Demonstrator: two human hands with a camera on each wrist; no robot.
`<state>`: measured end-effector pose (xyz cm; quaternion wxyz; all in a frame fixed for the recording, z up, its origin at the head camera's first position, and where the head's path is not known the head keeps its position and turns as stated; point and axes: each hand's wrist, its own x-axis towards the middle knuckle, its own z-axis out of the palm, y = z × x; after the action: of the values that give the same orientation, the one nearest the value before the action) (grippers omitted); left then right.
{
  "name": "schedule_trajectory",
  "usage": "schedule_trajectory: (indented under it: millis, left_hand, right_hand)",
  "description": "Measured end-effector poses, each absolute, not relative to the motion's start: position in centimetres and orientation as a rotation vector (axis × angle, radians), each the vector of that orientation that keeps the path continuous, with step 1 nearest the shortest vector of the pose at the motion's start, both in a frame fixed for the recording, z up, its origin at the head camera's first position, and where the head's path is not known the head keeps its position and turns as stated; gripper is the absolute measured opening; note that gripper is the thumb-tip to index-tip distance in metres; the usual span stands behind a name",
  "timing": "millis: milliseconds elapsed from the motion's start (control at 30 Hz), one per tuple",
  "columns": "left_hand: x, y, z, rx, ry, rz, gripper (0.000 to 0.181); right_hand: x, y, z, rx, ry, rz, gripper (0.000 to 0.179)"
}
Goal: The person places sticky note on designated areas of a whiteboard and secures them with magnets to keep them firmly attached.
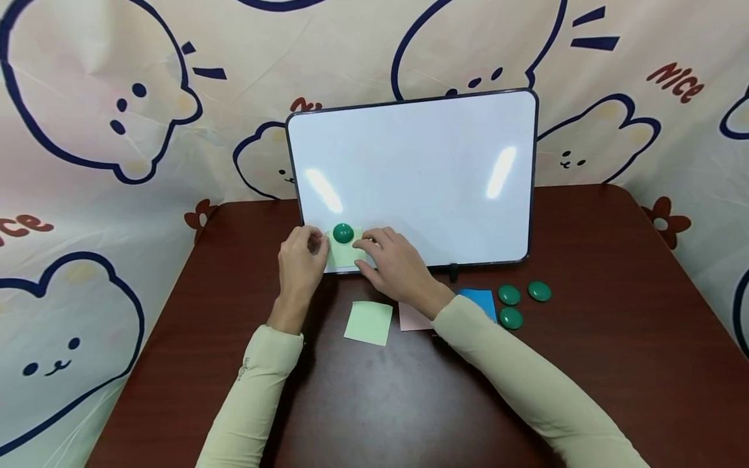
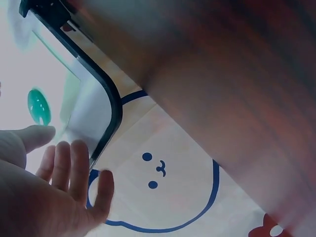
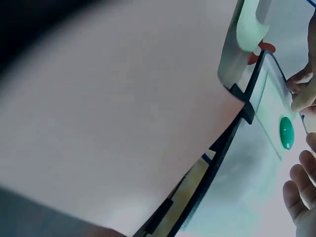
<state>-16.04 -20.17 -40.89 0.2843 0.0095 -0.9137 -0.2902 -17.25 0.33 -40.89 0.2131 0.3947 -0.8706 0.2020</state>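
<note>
A pale green sticky note [image 1: 349, 255] lies against the lower left of the whiteboard [image 1: 409, 175], with a round green magnet [image 1: 343, 233] on its upper part. At the note's left edge is my left hand [image 1: 301, 260]. In the left wrist view the thumb [image 2: 37, 137] of that hand points toward the magnet [image 2: 39, 106], and its other fingers are spread loosely. My right hand [image 1: 394, 266] is at the note's right side, fingers bent loosely. In the right wrist view its fingers [image 3: 302, 177] are just below the magnet [image 3: 286, 133], apart from it.
Another green sticky note [image 1: 368, 323] lies on the dark wooden table [image 1: 374, 403]. A pink note [image 1: 412, 318] and a blue note [image 1: 481, 300] are partly hidden under my right arm. Several green magnets [image 1: 510, 295] sit to the right. A cartoon-print cloth [image 1: 246, 71] hangs behind.
</note>
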Motion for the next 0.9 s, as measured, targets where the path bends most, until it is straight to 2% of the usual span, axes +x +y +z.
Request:
schedule_trajectory:
  millis: [200,433,900]
  left_hand:
    - [-15.3,-20.2,-40.8,0.010,-2.423,-0.673,0.011]
    - [-14.0,-19.0,-41.3,-0.227,-2.509,-0.523,0.008]
    - [-11.1,-16.9,-41.3,-0.320,-2.772,-0.818,0.009]
  right_hand:
    - [-16.2,1.6,-40.9,1.128,-2.363,0.487,0.028]
    - [-15.5,3.5,-41.3,1.155,-2.337,0.354,0.024]
    - [-14.3,8.7,-41.5,1.097,-2.431,0.253,0.032]
